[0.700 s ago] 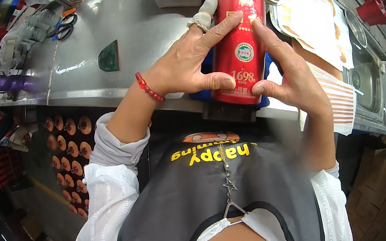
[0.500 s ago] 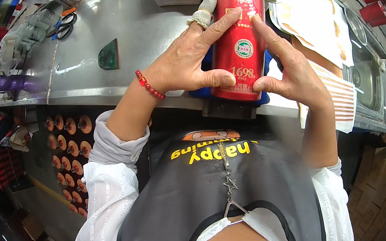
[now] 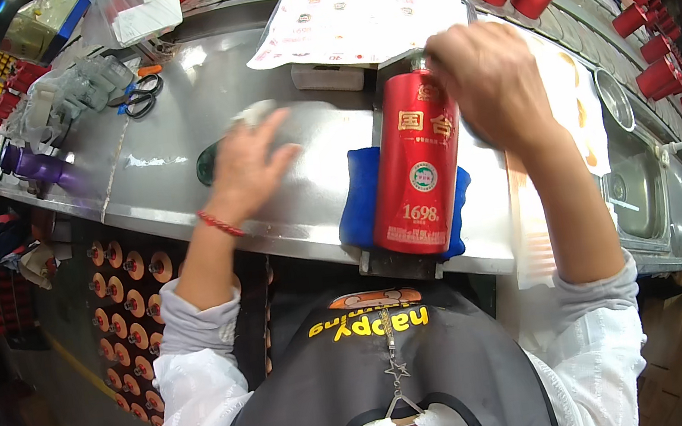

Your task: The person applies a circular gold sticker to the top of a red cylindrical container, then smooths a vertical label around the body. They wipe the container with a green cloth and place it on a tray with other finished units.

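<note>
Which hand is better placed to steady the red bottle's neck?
Probably the right hand: it is at the neck of the red bottle, though blur hides any contact. The left hand is apart, beside the green piece.

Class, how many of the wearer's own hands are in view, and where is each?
2: the left hand, fingers spread, beside the green piece; the right hand, some fingertips hidden, at the top of the red bottle.

I see glare whitening the sheet (image 3: 365,13) beyond the red bottle (image 3: 413,168). Either side of it, left hand (image 3: 248,169) and right hand (image 3: 493,83) blur.
</note>
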{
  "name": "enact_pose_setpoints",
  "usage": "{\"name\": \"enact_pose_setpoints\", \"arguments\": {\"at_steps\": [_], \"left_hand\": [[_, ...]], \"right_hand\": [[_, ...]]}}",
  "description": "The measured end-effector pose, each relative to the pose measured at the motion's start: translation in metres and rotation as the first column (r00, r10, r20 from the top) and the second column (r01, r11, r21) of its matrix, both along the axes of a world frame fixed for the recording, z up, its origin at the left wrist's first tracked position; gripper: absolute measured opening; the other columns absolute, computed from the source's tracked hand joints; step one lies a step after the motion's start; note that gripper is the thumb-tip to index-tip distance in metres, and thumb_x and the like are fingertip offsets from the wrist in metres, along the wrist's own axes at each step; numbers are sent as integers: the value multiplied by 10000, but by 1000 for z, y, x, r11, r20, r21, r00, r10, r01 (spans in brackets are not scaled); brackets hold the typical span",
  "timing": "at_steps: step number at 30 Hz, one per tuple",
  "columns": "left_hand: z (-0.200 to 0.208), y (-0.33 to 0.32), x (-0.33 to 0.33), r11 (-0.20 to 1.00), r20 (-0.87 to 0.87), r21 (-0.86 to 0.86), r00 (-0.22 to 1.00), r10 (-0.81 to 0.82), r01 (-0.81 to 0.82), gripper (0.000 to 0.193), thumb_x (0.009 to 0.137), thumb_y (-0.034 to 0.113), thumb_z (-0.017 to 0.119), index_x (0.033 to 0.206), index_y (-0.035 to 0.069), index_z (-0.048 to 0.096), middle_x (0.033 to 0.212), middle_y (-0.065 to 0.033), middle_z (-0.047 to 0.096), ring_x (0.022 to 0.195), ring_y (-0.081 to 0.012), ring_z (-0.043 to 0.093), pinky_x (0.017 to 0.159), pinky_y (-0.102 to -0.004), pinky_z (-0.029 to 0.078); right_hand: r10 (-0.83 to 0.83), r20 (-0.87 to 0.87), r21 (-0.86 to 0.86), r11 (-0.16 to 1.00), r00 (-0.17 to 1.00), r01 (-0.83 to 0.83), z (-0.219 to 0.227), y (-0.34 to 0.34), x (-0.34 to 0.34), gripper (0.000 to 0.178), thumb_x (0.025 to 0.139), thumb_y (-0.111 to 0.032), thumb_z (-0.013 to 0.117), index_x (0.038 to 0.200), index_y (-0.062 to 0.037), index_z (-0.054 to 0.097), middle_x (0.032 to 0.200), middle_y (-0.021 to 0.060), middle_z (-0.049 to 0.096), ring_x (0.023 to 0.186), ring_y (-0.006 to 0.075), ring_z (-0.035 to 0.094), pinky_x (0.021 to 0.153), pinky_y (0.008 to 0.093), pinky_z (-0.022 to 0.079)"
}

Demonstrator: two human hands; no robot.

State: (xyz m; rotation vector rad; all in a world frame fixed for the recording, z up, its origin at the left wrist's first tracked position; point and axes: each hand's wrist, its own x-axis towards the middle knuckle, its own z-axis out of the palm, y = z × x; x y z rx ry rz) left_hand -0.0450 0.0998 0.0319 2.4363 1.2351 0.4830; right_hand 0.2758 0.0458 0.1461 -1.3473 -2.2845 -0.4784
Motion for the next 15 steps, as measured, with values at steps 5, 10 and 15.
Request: {"name": "enact_pose_setpoints", "arguments": {"at_steps": [5,10,15], "left_hand": [[-38,2,-104,942,-275,27,903,329,-334,640,916,370,653,1458,81,475,1512,-265,370,1330,-454,405,1114,-487,343],[-15,8,-92,918,-244,-134,910,334,-373,480,885,285,699,1300,102,544,1366,-211,467,1254,-415,445,1056,-474,381],[-7,1,-77,853,273,-496,904,330,-162,431,850,160,750,1234,119,559,1051,-52,598,951,-193,612,827,-331,514]], "right_hand": [[384,-282,-528,703,879,-477,11,-66,-33,230,743,-144,780,898,-118,612,794,33,592,789,235,615,792,425,476],[27,-354,-272,954,935,-130,-9,-1,-3,158,760,-146,737,880,-121,638,830,33,585,760,221,598,774,424,459],[437,-242,-365,787,867,-498,0,-80,-40,143,742,-149,722,838,-130,617,872,43,586,768,226,576,764,391,460]]}}
